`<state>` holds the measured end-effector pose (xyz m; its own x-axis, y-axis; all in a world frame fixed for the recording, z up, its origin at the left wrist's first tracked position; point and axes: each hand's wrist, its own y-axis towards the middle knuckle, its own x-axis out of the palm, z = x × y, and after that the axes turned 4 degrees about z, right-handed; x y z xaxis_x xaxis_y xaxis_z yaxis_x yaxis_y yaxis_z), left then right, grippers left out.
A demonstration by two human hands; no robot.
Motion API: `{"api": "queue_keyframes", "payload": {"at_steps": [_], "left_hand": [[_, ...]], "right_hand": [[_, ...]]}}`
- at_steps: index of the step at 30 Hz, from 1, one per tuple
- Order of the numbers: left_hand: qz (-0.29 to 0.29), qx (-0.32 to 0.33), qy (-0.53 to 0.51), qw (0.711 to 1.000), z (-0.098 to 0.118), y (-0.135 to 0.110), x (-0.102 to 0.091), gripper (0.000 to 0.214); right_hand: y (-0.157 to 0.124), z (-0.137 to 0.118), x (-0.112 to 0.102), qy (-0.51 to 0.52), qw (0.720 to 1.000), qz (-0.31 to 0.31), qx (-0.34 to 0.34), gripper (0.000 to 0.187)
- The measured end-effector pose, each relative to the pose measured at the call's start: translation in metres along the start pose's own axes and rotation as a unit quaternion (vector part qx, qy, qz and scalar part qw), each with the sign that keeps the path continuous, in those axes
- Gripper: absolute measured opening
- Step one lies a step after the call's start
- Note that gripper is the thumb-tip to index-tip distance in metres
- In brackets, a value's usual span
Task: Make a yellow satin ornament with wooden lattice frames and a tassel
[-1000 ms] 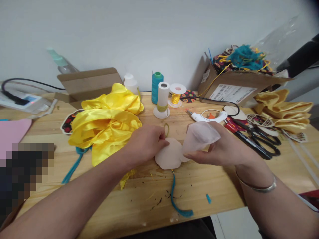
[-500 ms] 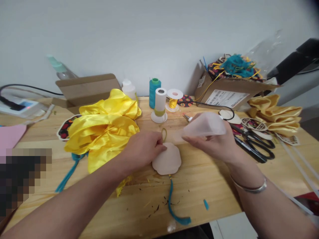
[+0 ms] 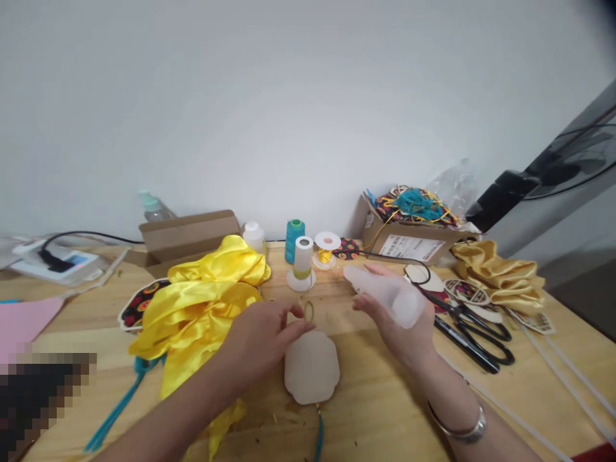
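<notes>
A pale flat plaque with scalloped corners (image 3: 312, 369) lies on the table. A thin olive cord loop (image 3: 308, 312) stands out from its top edge, and a teal tassel (image 3: 319, 436) trails from the bottom. My left hand (image 3: 269, 330) is at the plaque's top left, thumb tip beside the edge and the loop, thumb and forefinger apart with nothing visible between them. Wrapped around a translucent white squeeze bottle (image 3: 389, 292), my right hand (image 3: 409, 333) is to the right of the plaque. The bottle lies tilted, its base toward me.
Yellow satin fabric (image 3: 206, 308) is heaped left of the plaque. Thread spools (image 3: 303, 260) stand behind it. Black scissors (image 3: 476, 327) and a black pen (image 3: 466, 344) lie at right, near gold fabric (image 3: 500, 273). A cardboard box (image 3: 409, 240) stands against the wall.
My right hand has turned the squeeze bottle away from the plaque, its narrow end now farther from me. My left thumb has come off the plaque's face. The camera view has tilted up.
</notes>
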<state>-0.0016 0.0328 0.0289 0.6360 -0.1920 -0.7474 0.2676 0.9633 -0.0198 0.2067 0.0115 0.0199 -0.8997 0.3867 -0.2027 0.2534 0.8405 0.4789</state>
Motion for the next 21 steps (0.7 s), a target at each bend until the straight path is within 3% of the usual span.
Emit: {"api": "queue_keyframes", "payload": {"at_steps": [2,4,8,10,12,14,17,21], "left_hand": [[0.053,-0.044,-0.095,0.993,0.005,-0.001,-0.009,0.025],[0.081,-0.093,-0.234,0.965,0.01,-0.003,-0.018,0.027],[0.083,-0.157,-0.532,0.828,0.009,-0.012,-0.024,0.018],[0.086,-0.192,-0.608,0.766,0.0,-0.018,-0.021,0.018],[0.06,-0.212,-0.654,0.723,-0.011,-0.023,-0.015,0.025],[0.069,-0.208,-0.671,0.708,-0.021,-0.025,-0.008,0.027],[0.069,-0.199,-0.665,0.717,-0.028,-0.025,0.0,0.027],[0.071,-0.206,-0.65,0.728,-0.028,-0.024,0.002,0.026]], "right_hand": [[0.002,-0.003,0.003,0.062,0.997,-0.014,0.042,0.039],[0.003,-0.006,0.006,0.125,0.99,-0.032,0.062,0.04],[-0.001,-0.014,0.006,0.167,0.982,-0.074,0.048,0.059],[-0.004,-0.016,0.003,0.162,0.979,-0.118,0.05,0.072],[-0.005,-0.017,0.001,0.169,0.972,-0.149,0.06,0.075],[-0.004,-0.016,0.002,0.183,0.97,-0.144,0.075,0.058],[0.003,-0.015,0.009,0.188,0.971,-0.111,0.094,0.028],[0.008,-0.024,0.026,0.197,0.972,-0.109,0.064,0.028]]}}
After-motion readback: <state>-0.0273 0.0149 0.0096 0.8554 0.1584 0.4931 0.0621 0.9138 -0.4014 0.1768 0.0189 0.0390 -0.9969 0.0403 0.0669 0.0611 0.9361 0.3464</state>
